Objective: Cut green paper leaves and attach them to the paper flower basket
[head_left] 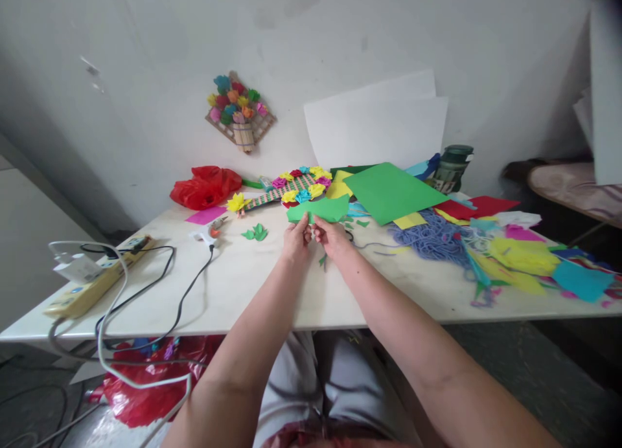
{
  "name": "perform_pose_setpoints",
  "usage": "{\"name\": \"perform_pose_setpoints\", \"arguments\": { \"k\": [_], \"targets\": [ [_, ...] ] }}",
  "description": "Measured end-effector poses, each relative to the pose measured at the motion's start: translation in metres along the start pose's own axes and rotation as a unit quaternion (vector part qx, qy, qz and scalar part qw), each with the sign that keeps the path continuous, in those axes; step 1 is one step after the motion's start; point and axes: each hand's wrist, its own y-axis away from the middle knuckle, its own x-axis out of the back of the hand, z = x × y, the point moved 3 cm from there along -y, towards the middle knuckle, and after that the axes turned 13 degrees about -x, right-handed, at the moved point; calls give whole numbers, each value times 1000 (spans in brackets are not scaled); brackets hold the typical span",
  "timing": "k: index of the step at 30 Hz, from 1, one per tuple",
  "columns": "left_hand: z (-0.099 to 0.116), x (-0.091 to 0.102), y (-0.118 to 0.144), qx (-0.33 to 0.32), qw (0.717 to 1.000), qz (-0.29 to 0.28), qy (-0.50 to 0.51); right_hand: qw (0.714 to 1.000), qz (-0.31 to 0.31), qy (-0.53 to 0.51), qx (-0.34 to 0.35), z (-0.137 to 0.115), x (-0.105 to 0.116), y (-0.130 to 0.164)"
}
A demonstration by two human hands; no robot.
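Both hands pinch the near edge of a strip of green paper (323, 208) above the middle of the table. My left hand (297, 235) and my right hand (330, 235) are close together, thumbs on top, fingers curled under. Just right of my right hand, a dark loop that looks like a scissors handle (349, 236) shows in part. Small green paper scraps (362, 224) lie beyond it. Cut green paper leaves (255, 232) rest to the left. Behind the strip lies a woven, guitar-like piece with paper flowers (286, 190).
A glue gun (208, 234) and a power strip (100, 278) with trailing cables lie left. A red plastic bag (205, 187) sits at the back. Right are a large green sheet (396, 192), blue yarn (430, 237), coloured paper pieces (525, 257) and a dark green jar (454, 169).
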Motion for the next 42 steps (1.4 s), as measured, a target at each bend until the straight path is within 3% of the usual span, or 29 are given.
{"name": "perform_pose_setpoints", "arguments": {
  "k": [7, 12, 18, 27, 36, 42],
  "targets": [
    [-1, -5, 4, -1, 999, -39, -3, 993, 57, 88, 48, -2, 0, 3],
    [1, -5, 2, 2, 998, -64, -4, 991, 56, 102, 59, -6, 2, 2],
    [8, 3, -4, -10, 1000, -27, 12, 993, 56, 89, 50, -6, 4, 0],
    [6, 10, -9, -66, 989, 0, -135, 985, 121, 111, 60, -9, 3, 6],
    [13, 6, -4, -32, 996, -33, -78, 968, 167, 153, 110, -10, 11, 1],
    [6, 2, -3, 0, 994, -77, -78, 966, 155, 175, 110, -9, 11, 1]
  ]
}}
